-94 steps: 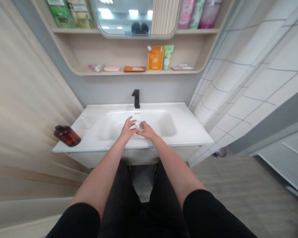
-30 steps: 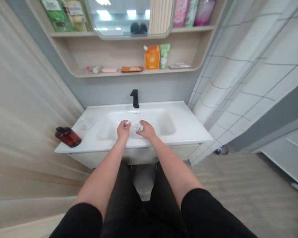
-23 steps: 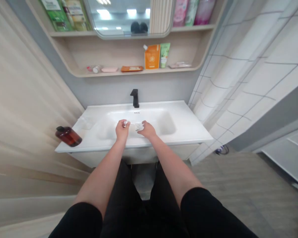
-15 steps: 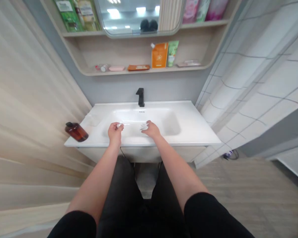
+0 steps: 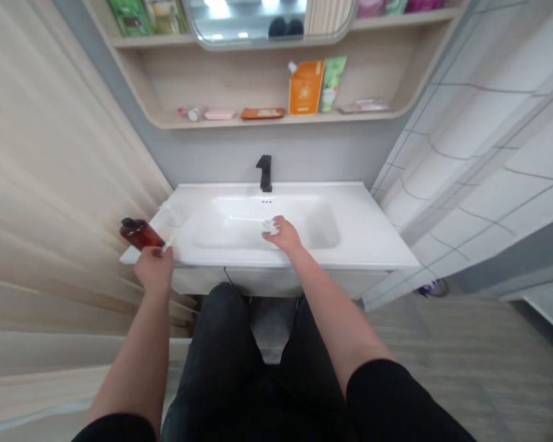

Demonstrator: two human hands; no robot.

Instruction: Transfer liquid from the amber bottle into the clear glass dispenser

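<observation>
At the counter's left end, my left hand [image 5: 155, 267] is closed in a pinch with a small white thin piece [image 5: 168, 247] at its fingertips, its kind too small to make out. Just behind these fingers a brown pump-less bottle [image 5: 141, 233] with a black cap leans over on its side. Over the white sink basin [image 5: 239, 230], my right hand [image 5: 284, 236] is closed around a crumpled-looking white bunch [image 5: 270, 226] that sticks out past its fingers. A clear, see-through packet [image 5: 176, 215] lies on the counter beyond my left hand.
A black faucet [image 5: 266, 174] stands behind the basin. Above it, a wall shelf [image 5: 212, 123] carries an orange pouch [image 5: 306, 89], a green tube [image 5: 332, 85], a flat orange packet [image 5: 262, 113] and small pink items. A curtain [image 5: 50, 202] hangs close on the left; white tiles [image 5: 461, 184] line the right.
My left hand has moved left from over the basin to beside the brown bottle. My right hand stays over the basin with the white bunch. The view has tilted down slightly.
</observation>
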